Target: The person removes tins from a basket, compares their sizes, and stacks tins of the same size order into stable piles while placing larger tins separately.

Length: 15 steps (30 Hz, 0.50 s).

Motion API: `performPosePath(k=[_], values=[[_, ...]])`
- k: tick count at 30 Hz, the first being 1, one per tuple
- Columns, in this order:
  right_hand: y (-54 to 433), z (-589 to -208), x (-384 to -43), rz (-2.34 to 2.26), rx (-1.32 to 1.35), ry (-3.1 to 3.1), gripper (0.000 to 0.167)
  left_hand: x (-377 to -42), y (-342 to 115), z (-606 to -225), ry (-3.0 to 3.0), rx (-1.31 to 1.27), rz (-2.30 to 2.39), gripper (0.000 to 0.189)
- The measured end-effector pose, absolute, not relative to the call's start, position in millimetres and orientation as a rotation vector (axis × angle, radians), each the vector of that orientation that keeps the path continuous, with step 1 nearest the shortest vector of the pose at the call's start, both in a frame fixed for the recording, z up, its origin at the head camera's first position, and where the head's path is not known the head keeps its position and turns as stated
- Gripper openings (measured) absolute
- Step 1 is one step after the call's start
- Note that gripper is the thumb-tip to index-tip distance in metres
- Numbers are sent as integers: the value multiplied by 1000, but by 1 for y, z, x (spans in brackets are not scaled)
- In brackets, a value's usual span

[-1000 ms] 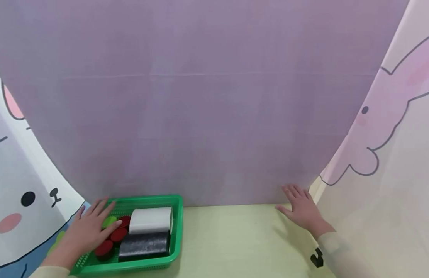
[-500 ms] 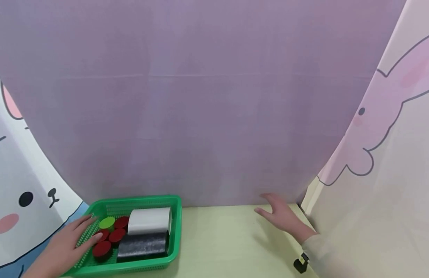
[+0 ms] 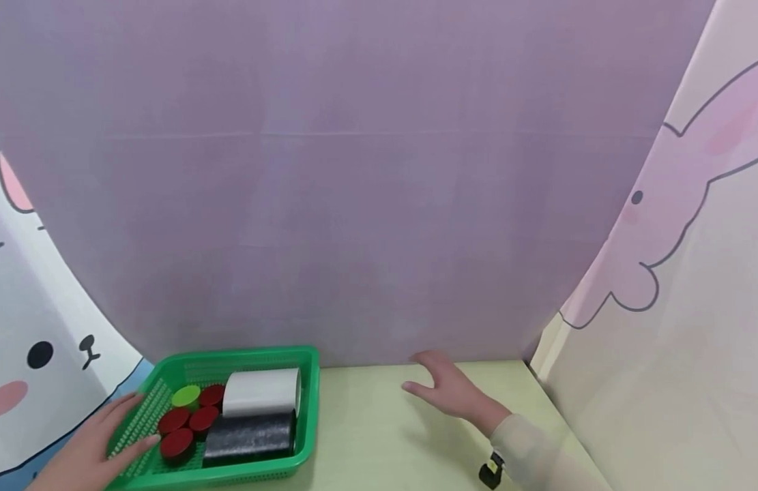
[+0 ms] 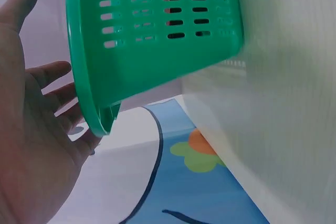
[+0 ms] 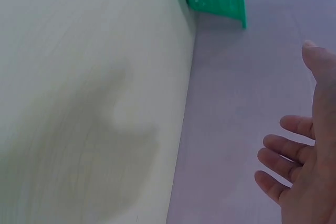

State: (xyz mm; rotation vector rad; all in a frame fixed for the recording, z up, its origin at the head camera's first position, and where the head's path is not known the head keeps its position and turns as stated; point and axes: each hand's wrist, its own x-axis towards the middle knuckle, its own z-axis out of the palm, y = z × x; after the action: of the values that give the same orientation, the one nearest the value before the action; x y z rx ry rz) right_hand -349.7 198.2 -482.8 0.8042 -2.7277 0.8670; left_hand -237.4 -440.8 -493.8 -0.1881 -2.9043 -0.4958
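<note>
Hovering loosely, the left hand (image 3: 86, 447) had the green perforated plastic basket (image 3: 314, 409) beside its released fingers (image 4: 50, 74); the right hand (image 3: 455, 392), fingers also relaxed, hung above the pale-yellow desk (image 3: 360, 416).

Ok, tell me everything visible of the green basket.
The green basket looks like plastic, with a solid rim and slotted walls. It sits upright on the pale table, holding four red pucks, a lime puck, a white cylinder and a black cylinder. The left hand is at its left rim; whether they touch is unclear.
</note>
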Motion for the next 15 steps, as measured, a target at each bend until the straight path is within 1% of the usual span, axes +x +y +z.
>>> performPosePath(k=[5, 12, 15], values=[[173, -478, -349, 877, 920, -2725, 73, -233, -448, -501, -2947, -169, -543, 102], [139, -472, -349, 909, 978, -2731, 78, -228, -457, -514, -3040, -142, -655, 113], [123, -471, -349, 908, 1018, -2720, 79, -227, -464, -523, -3032, -170, -718, 113]])
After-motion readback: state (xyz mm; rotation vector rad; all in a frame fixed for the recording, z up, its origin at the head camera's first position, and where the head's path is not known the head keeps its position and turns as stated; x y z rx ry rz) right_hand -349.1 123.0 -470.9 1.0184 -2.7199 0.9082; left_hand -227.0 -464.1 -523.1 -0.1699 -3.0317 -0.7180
